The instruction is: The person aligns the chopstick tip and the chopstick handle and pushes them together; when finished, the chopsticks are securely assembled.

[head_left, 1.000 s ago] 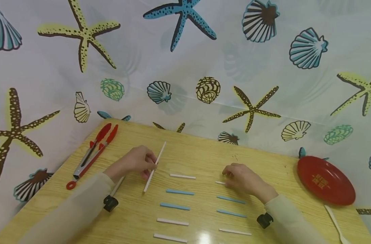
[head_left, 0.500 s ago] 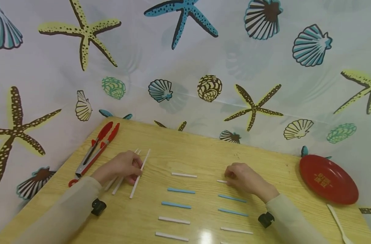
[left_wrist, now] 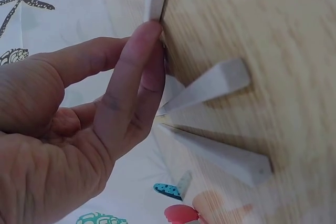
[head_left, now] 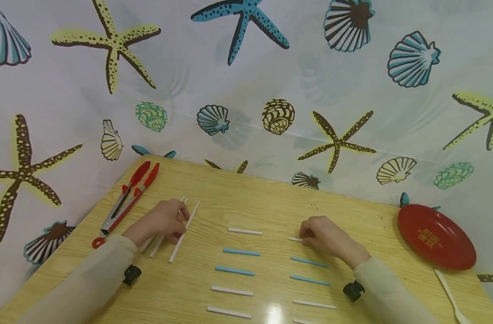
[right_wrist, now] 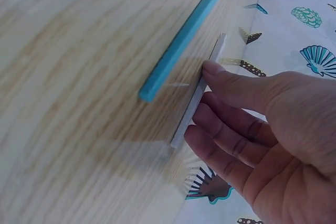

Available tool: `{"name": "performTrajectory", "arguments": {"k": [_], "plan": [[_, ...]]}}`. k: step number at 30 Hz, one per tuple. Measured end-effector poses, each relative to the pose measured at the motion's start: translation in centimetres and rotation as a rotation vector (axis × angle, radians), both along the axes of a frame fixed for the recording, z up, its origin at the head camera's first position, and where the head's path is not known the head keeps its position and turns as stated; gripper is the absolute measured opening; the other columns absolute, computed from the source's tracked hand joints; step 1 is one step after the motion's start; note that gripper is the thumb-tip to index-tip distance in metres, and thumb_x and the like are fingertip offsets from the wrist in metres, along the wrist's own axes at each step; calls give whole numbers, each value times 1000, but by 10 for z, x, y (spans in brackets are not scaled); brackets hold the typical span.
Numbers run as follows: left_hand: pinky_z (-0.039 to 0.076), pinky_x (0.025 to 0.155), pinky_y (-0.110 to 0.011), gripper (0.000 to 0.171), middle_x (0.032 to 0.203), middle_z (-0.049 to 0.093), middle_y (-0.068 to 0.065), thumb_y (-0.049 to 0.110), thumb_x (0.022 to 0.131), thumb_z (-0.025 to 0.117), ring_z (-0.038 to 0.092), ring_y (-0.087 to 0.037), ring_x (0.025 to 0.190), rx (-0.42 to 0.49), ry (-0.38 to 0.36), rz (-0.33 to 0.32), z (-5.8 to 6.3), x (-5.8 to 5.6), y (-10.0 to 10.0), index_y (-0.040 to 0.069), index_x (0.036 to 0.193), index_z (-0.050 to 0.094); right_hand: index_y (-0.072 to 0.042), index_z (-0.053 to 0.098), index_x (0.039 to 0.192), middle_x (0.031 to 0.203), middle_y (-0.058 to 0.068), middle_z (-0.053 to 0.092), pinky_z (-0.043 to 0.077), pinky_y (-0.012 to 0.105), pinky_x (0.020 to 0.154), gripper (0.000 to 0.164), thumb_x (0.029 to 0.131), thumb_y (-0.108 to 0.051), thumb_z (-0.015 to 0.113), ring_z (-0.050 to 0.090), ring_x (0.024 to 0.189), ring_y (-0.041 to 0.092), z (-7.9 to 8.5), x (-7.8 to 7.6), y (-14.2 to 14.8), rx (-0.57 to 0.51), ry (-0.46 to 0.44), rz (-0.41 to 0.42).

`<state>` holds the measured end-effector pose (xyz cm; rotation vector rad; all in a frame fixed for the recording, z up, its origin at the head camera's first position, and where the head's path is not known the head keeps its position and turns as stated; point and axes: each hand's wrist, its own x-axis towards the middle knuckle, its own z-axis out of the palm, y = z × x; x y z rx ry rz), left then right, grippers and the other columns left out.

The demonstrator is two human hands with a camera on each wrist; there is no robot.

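In the lower left of the head view, the left hand (head_left: pixel 160 220) pinches a long white stick (head_left: pixel 177 247); right of lower centre, the right hand (head_left: pixel 327 238) pinches a short white stick (right_wrist: pixel 188 114). Gold characters (head_left: pixel 429 238), too blurred to read surely, mark the red plate (head_left: pixel 454 236) at far right.

Red-tipped metal tongs (head_left: pixel 124 209) lie along the table's (head_left: pixel 262 193) left edge, tips toward the far left corner. Red oval plate (head_left: pixel 442 238), gold characters, at the far right corner. White plastic utensil (head_left: pixel 448 292) by the right edge, just beside plate. Starfish-and-shell print cloth (head_left: pixel 246 81) behind far edge.
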<state>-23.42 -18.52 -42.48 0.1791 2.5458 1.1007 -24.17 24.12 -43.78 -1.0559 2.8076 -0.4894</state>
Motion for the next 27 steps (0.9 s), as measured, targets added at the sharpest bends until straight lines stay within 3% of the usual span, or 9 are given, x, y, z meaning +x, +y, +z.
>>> {"name": "performTrajectory", "arguments": {"k": [14, 18, 21, 24, 27], "plan": [[57, 52, -33, 25, 74, 60, -13, -12, 83, 65, 65, -22, 55, -51, 43, -36, 7, 1, -6, -11, 107, 57, -11, 68, 87, 81, -5, 60, 47, 26, 63, 10, 86, -7, 78, 52, 69, 5, -1, 1, 1, -6, 4, -8], [54, 53, -31, 26, 76, 60, -10, -4, 85, 69, 62, -18, 57, -126, 178, -74, 14, 0, -2, -12, 107, 59, -11, 68, 87, 80, -6, 60, 47, 26, 63, 10, 86, -7, 77, 52, 69, 5, -1, 0, 1, -1, -2, -6], [49, 57, -30, 26, 76, 58, -6, 2, 87, 73, 56, -16, 61, -199, 322, -132, 23, -2, 12, -10, 106, 61, -11, 68, 87, 80, -7, 60, 48, 27, 63, 10, 86, -7, 77, 52, 70, 5, 1, -1, 0, 3, -3, -11], [48, 59, -31, 24, 75, 57, -2, 5, 88, 74, 53, -15, 64, -227, 391, -209, 28, -4, 34, -8, 106, 64, -11, 69, 89, 80, -7, 60, 48, 27, 64, 10, 86, -7, 77, 53, 70, 6, 2, -1, -2, 5, -7, -13], [49, 60, -31, 23, 76, 57, -1, 8, 88, 75, 54, -14, 67, -271, 416, -287, 23, -8, 58, -4, 105, 65, -11, 69, 90, 81, -6, 62, 49, 27, 64, 9, 87, -8, 77, 54, 70, 6, 1, 0, -5, -1, -15, -10]]}}
